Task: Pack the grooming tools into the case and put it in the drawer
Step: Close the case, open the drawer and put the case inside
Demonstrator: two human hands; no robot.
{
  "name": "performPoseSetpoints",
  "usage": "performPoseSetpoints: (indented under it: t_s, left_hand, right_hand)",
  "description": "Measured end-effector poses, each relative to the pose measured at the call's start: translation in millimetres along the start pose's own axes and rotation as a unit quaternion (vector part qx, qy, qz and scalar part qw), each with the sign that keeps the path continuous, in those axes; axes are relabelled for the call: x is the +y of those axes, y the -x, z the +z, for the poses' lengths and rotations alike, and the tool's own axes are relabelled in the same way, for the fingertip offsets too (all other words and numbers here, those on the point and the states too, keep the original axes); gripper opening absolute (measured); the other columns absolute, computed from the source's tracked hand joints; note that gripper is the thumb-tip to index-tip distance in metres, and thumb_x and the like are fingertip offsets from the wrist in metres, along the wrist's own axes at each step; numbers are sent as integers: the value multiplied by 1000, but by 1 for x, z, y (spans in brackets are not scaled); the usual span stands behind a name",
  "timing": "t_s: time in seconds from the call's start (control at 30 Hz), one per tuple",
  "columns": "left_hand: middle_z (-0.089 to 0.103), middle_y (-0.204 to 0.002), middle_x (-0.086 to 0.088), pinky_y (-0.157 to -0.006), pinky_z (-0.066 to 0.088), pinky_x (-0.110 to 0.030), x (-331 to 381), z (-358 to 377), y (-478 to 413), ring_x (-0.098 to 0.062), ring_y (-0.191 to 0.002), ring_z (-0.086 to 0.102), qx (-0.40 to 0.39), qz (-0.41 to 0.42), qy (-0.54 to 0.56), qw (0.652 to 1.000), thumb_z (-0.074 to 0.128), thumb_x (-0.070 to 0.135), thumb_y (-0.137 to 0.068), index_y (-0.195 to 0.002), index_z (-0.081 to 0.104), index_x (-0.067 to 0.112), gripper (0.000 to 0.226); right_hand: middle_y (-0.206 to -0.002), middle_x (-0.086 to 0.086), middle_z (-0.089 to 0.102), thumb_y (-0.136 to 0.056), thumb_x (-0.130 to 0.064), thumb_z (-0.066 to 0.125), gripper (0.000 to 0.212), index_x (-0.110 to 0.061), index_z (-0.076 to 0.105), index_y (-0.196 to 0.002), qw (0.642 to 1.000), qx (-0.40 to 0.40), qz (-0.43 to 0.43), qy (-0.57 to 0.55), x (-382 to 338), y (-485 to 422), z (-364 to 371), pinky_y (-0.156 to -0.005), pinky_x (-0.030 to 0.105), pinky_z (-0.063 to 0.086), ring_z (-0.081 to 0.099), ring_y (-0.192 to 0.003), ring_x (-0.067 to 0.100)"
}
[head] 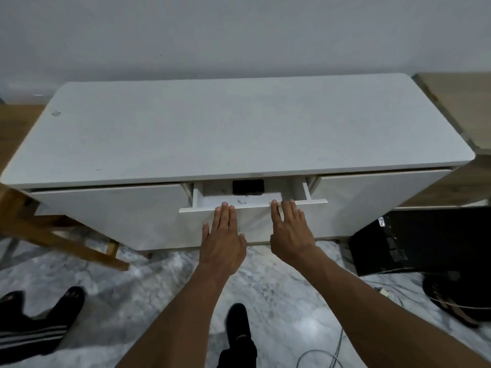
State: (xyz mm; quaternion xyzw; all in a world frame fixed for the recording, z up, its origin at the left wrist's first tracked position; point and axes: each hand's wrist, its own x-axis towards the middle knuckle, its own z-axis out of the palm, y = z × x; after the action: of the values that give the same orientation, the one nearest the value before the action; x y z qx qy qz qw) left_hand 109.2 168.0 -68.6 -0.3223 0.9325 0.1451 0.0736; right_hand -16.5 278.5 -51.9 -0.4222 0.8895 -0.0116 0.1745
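Both hands are flat against the drawer front now. My left hand point(222, 235) has its fingers straight and spread, tips resting near the top edge of the panel, gripping nothing. My right hand point(289, 229) is the same: palm open, fingers extended onto the top edge, holding nothing. The drawer point(253, 208) is the middle one of the white cabinet point(239, 134), and it stands out only a little way, so I see just a narrow strip of its inside.

In that strip, toward the back, sits a dark rectangular object point(248, 187), which I take to be the grooming case. It lies on the drawer floor, partly tucked under the cabinet top, so I can't see whether it is zipped or what it holds. No loose tools show on the cabinet top or on the marble floor point(159, 282), so I judge the packing done and the case already placed.

What's left, as I read it, is only to close the drawer fully. With both palms squared on the front, an even push should do it; uneven pressure might skew it on its runners.
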Motion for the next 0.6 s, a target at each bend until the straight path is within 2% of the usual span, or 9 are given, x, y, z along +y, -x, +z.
performPoseSetpoints:
  t_s: [0.2,0.37,0.5,0.6]
  left_hand:
    - [-10,-162,-7,-119,7,-44,-13,-12,-55,-20,-150,-8,19,23,1,1000,31,35,-100,-153,-7,10,70]
    - [2,-163,-8,-119,11,-41,-16,-11,-71,-23,-150,-1,36,29,34,998,37,31,-98,-154,-1,8,72]
    - [4,-162,-12,-118,17,-40,-16,-6,-71,-27,-150,2,47,36,40,997,45,30,-95,-153,0,5,77]
    - [2,-162,-13,-119,19,-39,-15,-4,-72,-28,-150,0,27,35,37,998,43,31,-96,-153,-1,4,77]
  right_hand:
    - [-161,16,-3,-85,-14,51,88,0,-5,-151,1000,-8,21,-10,-3,-48,-18,-122,44,5,-5,-150,33]
    - [-157,17,9,-80,-19,57,90,2,5,-150,1000,13,23,-9,-4,-70,-20,-122,45,12,4,-148,35]
    - [-159,16,0,-81,-22,57,93,1,1,-151,999,1,25,-21,-5,-68,-17,-121,43,7,-6,-149,35]
    - [-159,17,-4,-81,-28,59,96,2,0,-151,1000,-20,18,-15,-2,-69,-22,-121,43,8,-8,-149,35]
